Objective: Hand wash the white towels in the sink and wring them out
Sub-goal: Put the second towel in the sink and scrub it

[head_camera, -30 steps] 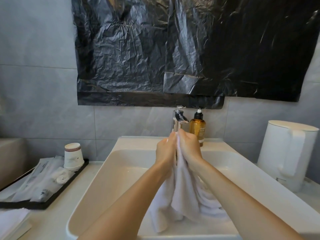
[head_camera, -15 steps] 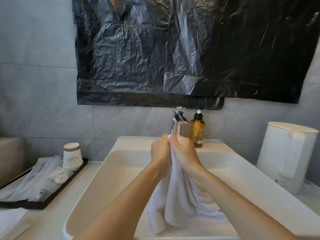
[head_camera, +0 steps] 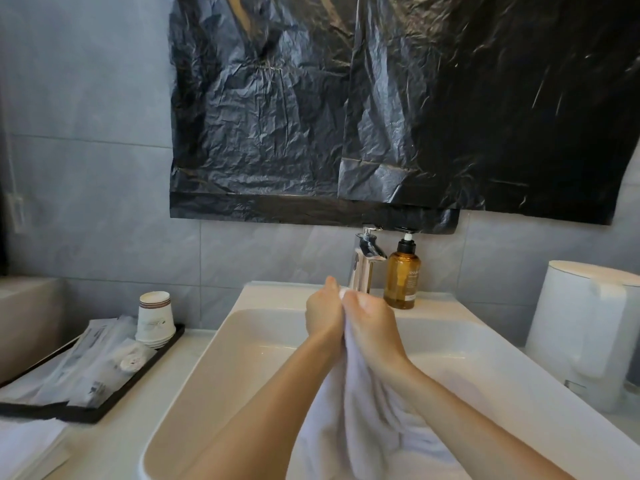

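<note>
**Q:** What are the hands doing?

**A:** The left hand (head_camera: 323, 315) and the right hand (head_camera: 369, 323) are pressing side by side above the sink (head_camera: 242, 358). Both are clenching around the bunched top of the white towel (head_camera: 360, 410), with a small tuft of cloth showing between the knuckles.

**Q:** Where is the towel lying?

**A:** It is hanging down from the two grips between the forearms. Its lower folds are resting inside the basin, toward the near rim.

**Q:** What is standing around the basin?

**A:** A chrome faucet (head_camera: 363, 268) and an amber pump bottle (head_camera: 403, 275) are standing just beside each other on the back ledge, beyond the hands. To the left, stacked paper cups (head_camera: 154, 315) and wrapped packets (head_camera: 86, 368) are sitting on a black tray (head_camera: 104, 407). To the right, a white kettle (head_camera: 585, 334) is standing on the counter. A crinkled black plastic sheet (head_camera: 381, 98) is covering the wall above.
</note>
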The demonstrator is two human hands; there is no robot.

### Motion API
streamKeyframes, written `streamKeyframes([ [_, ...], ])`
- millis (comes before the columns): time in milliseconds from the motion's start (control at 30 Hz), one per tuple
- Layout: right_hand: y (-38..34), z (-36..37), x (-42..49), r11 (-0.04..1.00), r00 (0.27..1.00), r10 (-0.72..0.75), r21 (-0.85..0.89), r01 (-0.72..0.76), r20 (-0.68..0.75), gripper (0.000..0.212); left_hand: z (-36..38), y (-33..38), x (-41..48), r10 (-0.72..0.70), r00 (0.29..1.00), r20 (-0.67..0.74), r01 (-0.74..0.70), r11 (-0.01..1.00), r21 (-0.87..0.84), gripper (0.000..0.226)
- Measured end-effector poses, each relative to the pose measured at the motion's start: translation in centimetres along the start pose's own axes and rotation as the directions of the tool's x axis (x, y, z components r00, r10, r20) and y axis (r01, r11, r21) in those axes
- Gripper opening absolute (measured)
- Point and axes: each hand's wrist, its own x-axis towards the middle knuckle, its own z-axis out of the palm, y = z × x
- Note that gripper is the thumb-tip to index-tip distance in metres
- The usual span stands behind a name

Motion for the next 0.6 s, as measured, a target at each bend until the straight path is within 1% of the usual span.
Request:
streamKeyframes([
  [33, 0.2, 0.1, 0.3, 1.000, 1.000, 0.013, -0.002, -0.013, 0.011, 0.036, -0.1, -0.2, 0.2, -0.018, 1.000, 0.005, 0.018, 1.000, -0.018, 0.044],
  [100, 0.3, -0.5, 2.1, 0.993, 0.992, 0.111, 0.050, -0.108, -0.060, 0.038, 0.2, -0.8, -0.3, -0.029, 0.996, 0.083, 0.031, 0.999, -0.022, 0.040],
  [133, 0.2, -0.6, 2.5, 0.988, 0.983, 0.148, 0.050, -0.143, -0.105, 0.038, 0.5, -1.0, -0.6, -0.019, 0.992, 0.124, 0.023, 0.999, -0.026, 0.039],
  [167, 0.2, -0.6, 2.4, 0.989, 0.980, 0.146, 0.047, -0.140, -0.136, 0.038, 0.6, -1.0, -0.8, -0.015, 0.990, 0.137, 0.018, 0.999, -0.026, 0.039],
  [200, 0.3, -0.5, 1.8, 0.994, 0.987, 0.105, 0.048, -0.100, -0.121, 0.037, 0.5, -0.7, -0.7, -0.020, 0.992, 0.122, 0.022, 1.000, -0.016, 0.040],
  [233, 0.2, -0.3, 1.1, 0.999, 0.996, 0.046, 0.009, -0.045, -0.080, 0.035, 0.2, -0.3, -0.4, -0.027, 0.997, 0.077, 0.028, 1.000, -0.011, 0.042],
  [267, -0.1, 0.0, 0.1, 0.999, 1.000, -0.002, -0.047, 0.001, -0.018, 0.034, -0.2, -0.2, -0.1, -0.036, 0.999, 0.037, 0.038, 0.999, -0.037, 0.043],
  [300, -0.1, 0.2, -0.2, 0.997, 1.000, -0.029, -0.066, 0.029, 0.011, 0.034, -0.4, -0.1, 0.1, -0.051, 0.998, 0.035, 0.053, 0.997, -0.063, 0.042],
  [333, -0.1, -0.1, 0.2, 0.999, 1.000, 0.005, -0.041, -0.005, -0.011, 0.035, -0.4, -0.2, 0.0, -0.054, 0.996, 0.069, 0.058, 0.997, -0.059, 0.039],
  [400, 0.0, -1.0, 2.1, 0.992, 0.984, 0.127, 0.040, -0.123, -0.125, 0.038, 0.1, -0.7, -0.9, -0.045, 0.983, 0.180, 0.046, 0.999, -0.002, 0.035],
  [433, 0.1, -1.2, 2.5, 0.988, 0.973, 0.152, 0.044, -0.146, -0.172, 0.038, 0.5, -0.7, -1.3, -0.035, 0.978, 0.205, 0.034, 0.999, 0.006, 0.036],
  [467, 0.3, -1.0, 2.4, 0.990, 0.971, 0.143, 0.038, -0.138, -0.190, 0.037, 0.7, -0.5, -1.5, -0.024, 0.980, 0.200, 0.023, 1.000, 0.010, 0.038],
  [567, 0.6, 0.3, 0.6, 0.999, 0.995, 0.000, -0.034, -0.003, -0.100, 0.038, 0.1, 0.2, -0.6, 0.026, 0.997, 0.070, -0.025, 0.999, -0.020, 0.045],
  [600, 0.6, 0.4, 0.6, 1.000, 0.996, -0.001, -0.024, -0.002, -0.086, 0.038, 0.0, 0.1, -0.4, 0.036, 0.997, 0.067, -0.035, 0.999, -0.028, 0.044],
])
